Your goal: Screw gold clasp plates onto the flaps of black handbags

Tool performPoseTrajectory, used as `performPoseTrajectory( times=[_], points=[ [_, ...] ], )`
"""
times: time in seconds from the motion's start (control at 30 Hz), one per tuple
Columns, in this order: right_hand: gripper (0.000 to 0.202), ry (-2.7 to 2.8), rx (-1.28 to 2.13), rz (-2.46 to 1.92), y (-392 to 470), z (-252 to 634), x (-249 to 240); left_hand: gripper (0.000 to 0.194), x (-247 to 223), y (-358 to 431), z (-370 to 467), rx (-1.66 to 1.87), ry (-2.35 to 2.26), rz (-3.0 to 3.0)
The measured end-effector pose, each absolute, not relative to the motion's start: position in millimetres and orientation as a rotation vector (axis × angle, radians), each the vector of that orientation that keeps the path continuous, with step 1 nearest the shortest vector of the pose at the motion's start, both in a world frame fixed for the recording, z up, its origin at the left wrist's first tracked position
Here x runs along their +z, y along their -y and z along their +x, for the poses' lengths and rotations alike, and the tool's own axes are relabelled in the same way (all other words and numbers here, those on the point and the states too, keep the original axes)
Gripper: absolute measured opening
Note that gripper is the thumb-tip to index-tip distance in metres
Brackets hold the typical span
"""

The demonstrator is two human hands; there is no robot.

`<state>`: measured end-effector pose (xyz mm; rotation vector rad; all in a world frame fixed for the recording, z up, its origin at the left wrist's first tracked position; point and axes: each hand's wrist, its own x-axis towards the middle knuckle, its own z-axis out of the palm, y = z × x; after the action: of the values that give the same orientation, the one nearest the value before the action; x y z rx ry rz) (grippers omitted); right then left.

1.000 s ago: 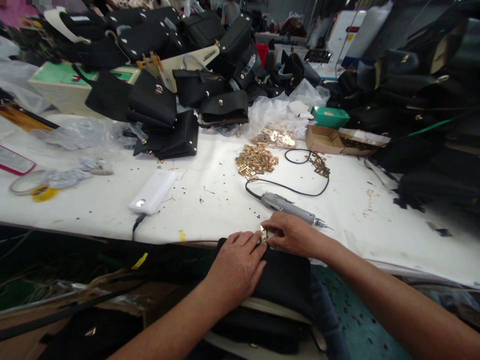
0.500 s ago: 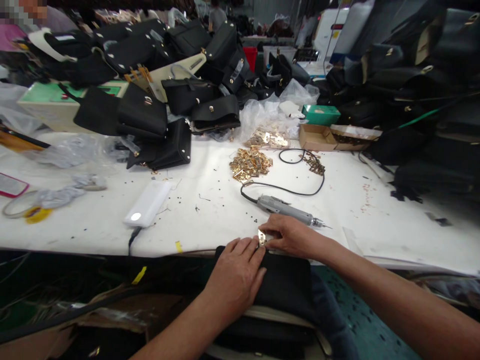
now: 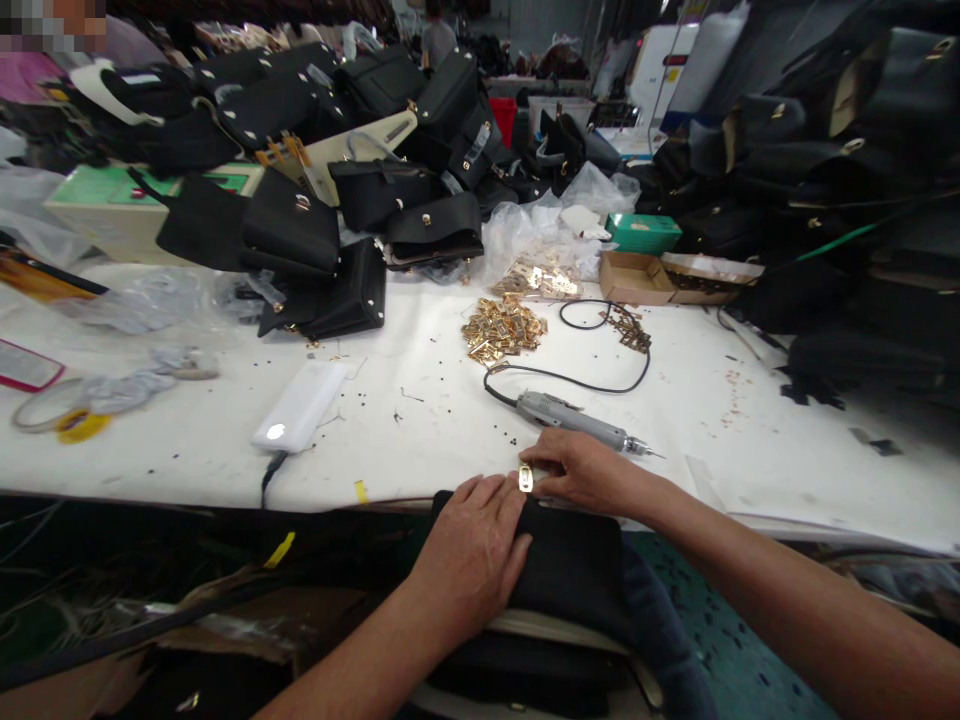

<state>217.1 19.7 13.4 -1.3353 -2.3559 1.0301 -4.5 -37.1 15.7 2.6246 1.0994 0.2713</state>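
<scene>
Gold plate [image 3: 526, 477] now more face-on

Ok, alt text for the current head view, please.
A person's right hand pinches a gold fitting at the far edge of a black bag, on which the left hand lies. On the white table beyond are a grey power tool and a heap of gold pieces, with more black bags behind.

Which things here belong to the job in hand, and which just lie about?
Job:
- black bag under left hand
- gold plate at right hand
- probably gold pile, power tool

Lying about, seemingly:
- white device
- yellow strip
- green box
</scene>
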Motion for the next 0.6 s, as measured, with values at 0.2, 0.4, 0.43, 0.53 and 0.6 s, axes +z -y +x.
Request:
performPoseTrajectory(
  times=[0.2,0.4,0.43,0.53,0.6],
  points=[
    [0.020,2.367,1.033,-1.358,-20.4,216.0,12.7,0.028,14.2,35.5,-7.2,0.227,-1.038,2.653],
    [0.014,2.374,1.013,-1.347,-20.0,216.5,12.5,0.029,15.8,34.9,-6.9,0.202,-1.036,2.667],
    [0.013,2.377,1.010,-1.348,-19.9,216.5,12.9,0.030,16.2,34.8,-6.8,0.203,-1.036,2.669],
    [0.010,2.388,1.002,-1.348,-19.6,216.4,14.2,0.030,16.3,34.5,-6.8,0.210,-1.036,2.671],
    [0.008,2.394,0.995,-1.338,-19.4,216.3,15.0,0.030,15.7,34.4,-7.0,0.212,-1.035,2.669]
  ],
)
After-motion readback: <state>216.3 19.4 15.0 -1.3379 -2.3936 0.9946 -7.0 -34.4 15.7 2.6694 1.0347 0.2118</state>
